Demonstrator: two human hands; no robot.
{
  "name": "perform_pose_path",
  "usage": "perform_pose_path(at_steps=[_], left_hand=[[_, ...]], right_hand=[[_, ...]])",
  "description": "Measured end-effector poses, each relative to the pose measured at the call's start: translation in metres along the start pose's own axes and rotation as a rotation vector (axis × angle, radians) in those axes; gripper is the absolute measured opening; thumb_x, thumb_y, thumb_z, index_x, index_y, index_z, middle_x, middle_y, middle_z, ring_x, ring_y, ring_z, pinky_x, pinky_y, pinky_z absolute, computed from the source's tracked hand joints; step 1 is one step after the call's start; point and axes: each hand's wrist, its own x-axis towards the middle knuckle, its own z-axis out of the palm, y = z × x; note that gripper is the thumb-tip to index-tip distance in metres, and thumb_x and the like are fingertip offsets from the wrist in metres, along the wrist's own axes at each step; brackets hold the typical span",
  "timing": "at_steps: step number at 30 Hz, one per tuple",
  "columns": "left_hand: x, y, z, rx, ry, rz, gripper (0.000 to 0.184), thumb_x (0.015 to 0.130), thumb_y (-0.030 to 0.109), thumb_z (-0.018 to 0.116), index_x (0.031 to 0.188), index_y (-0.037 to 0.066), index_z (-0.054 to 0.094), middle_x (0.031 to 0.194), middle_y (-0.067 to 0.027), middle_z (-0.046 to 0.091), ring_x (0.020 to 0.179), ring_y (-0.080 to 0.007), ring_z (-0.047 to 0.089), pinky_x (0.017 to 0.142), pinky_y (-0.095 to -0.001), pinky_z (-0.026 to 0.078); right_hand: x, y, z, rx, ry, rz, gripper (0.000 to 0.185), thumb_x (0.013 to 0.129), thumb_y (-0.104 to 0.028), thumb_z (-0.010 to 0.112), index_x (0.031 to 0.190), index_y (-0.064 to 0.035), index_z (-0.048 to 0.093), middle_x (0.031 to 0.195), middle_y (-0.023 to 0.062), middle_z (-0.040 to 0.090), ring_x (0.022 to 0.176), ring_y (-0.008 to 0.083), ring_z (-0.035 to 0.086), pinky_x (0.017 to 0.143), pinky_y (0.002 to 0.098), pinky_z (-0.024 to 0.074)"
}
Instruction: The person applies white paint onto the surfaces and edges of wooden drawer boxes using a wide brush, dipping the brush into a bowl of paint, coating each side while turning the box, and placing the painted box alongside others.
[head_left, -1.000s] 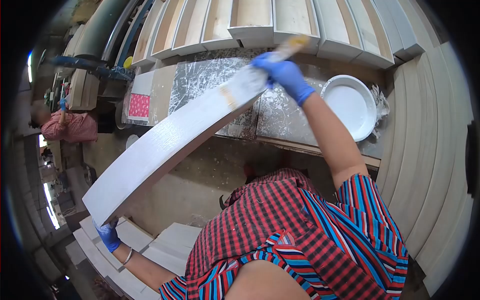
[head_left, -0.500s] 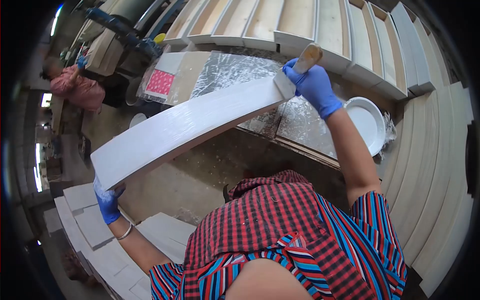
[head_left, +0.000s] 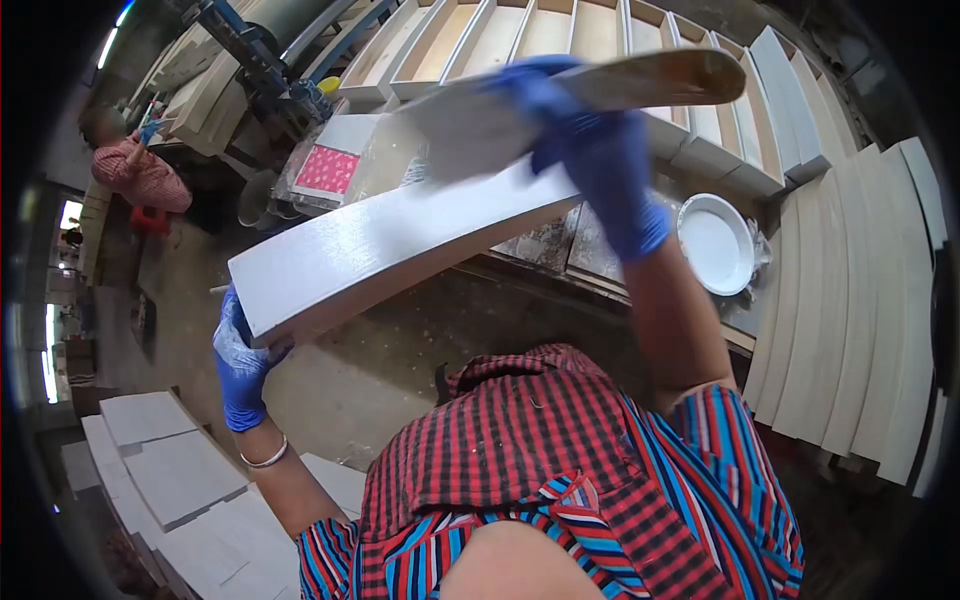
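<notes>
My gloved left hand [head_left: 240,365] grips the near left end of a long wooden piece [head_left: 340,255], its fingers wrapped under the corner. The piece's upper face is glossy white, and its side facing me is brownish. My gloved right hand [head_left: 605,160], blurred by motion, is closed around a wide paintbrush [head_left: 665,80] with a wooden handle. The brush is raised over the far end of the piece, its pale head pointing left and smeared by motion. Brush and hand hide that far end, so contact there cannot be judged.
Behind stands a row of open wooden boxes [head_left: 497,45]. A white basin [head_left: 715,245] sits on the work table at right, near stacked long boards [head_left: 830,310]. White panels [head_left: 185,475] lie lower left. A pink patterned sheet [head_left: 327,170] is on the table; another person [head_left: 140,175] is farther left.
My right hand has lifted the brush from the far end of the piece, bringing it closer to the camera and leftward. My left hand and the piece's near end have shifted slightly right and up.
</notes>
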Motion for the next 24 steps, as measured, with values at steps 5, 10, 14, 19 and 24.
perform_pose_path(at_steps=[5,10,14,19,24], left_hand=[[0.000,-0.014,-0.003,0.184,0.011,0.125,0.082,0.056,0.025,0.080,0.124,-0.004,0.043,0.117,-0.0136,0.055,0.106,-0.0219,0.053,0.090,-0.0321,0.042],[-0.005,-0.014,-0.005,0.166,-0.021,0.171,0.087,0.052,0.021,0.082,0.126,-0.003,0.043,0.121,-0.0122,0.053,0.109,-0.0206,0.051,0.093,-0.0328,0.041],[-0.005,-0.018,-0.005,0.122,-0.007,0.135,0.088,0.052,0.019,0.082,0.127,-0.003,0.042,0.121,-0.0112,0.052,0.109,-0.0197,0.051,0.094,-0.0320,0.039],[0.000,-0.013,-0.003,0.094,-0.001,0.139,0.087,0.053,0.020,0.082,0.127,-0.003,0.042,0.122,-0.0119,0.052,0.110,-0.0199,0.050,0.095,-0.0317,0.038],[0.001,-0.013,-0.003,0.118,-0.021,0.260,0.085,0.051,0.018,0.082,0.124,-0.003,0.044,0.124,-0.0134,0.052,0.115,-0.0246,0.049,0.098,-0.0333,0.035]], right_hand=[[0.012,0.121,-0.189,-1.033,0.312,0.394,0.041,0.080,-0.041,0.054,0.091,-0.0026,0.065,0.079,0.0160,0.065,0.071,0.0233,0.065,0.063,0.0347,0.0498],[-0.006,0.130,-0.188,-1.042,0.246,0.543,0.050,0.078,-0.049,0.050,0.093,-0.0039,0.064,0.080,0.0200,0.063,0.076,0.0322,0.063,0.071,0.0370,0.0484],[-0.005,0.113,-0.141,-0.935,0.144,0.408,0.040,0.081,-0.039,0.054,0.092,-0.0024,0.064,0.077,0.0183,0.064,0.062,0.0246,0.064,0.060,0.0329,0.0508],[-0.001,0.054,-0.072,-0.400,0.071,0.393,0.020,0.082,-0.023,0.063,0.087,-0.0041,0.063,0.063,0.0027,0.058,0.045,0.0086,0.052,0.041,0.0205,0.0412],[0.001,0.109,-0.153,-0.795,0.331,0.441,0.026,0.080,-0.029,0.062,0.086,-0.0039,0.064,0.065,0.0052,0.061,0.046,0.0111,0.055,0.043,0.0231,0.0435]])
